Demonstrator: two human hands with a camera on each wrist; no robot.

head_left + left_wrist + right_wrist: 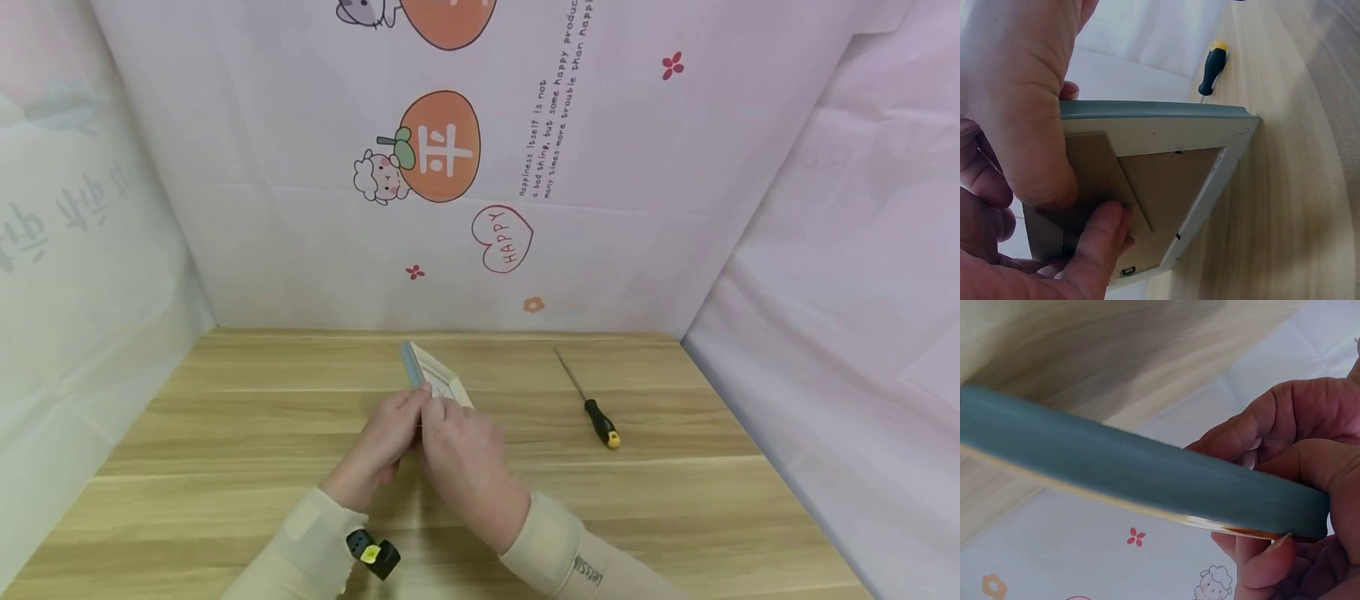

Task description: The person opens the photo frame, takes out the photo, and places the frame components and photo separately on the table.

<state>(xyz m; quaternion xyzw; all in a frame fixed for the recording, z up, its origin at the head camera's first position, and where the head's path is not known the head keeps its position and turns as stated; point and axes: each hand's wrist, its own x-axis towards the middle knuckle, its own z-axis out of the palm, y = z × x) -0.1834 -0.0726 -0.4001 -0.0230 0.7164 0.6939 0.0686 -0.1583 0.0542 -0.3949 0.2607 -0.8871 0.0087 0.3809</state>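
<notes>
A picture frame (459, 392) with a grey-blue outer edge is held up over the table, tilted, between both hands. My left hand (382, 440) grips its near left end. Close against it, my right hand (468, 462) also grips the near end, with its fingers curled. The left wrist view shows the frame's brown backing board (1169, 181) and a flat brown stand flap (1100, 169), on which a thumb and fingertips press. In the right wrist view the smooth blue side (1116, 465) runs across, with fingers on both faces at its right end.
A screwdriver (600, 421) with a black and yellow handle lies on the wooden table (225, 467), right of the hands. A printed white cloth (600, 250) hangs behind the table, and white sheets stand at both sides. A black device (372, 554) is strapped at the left wrist.
</notes>
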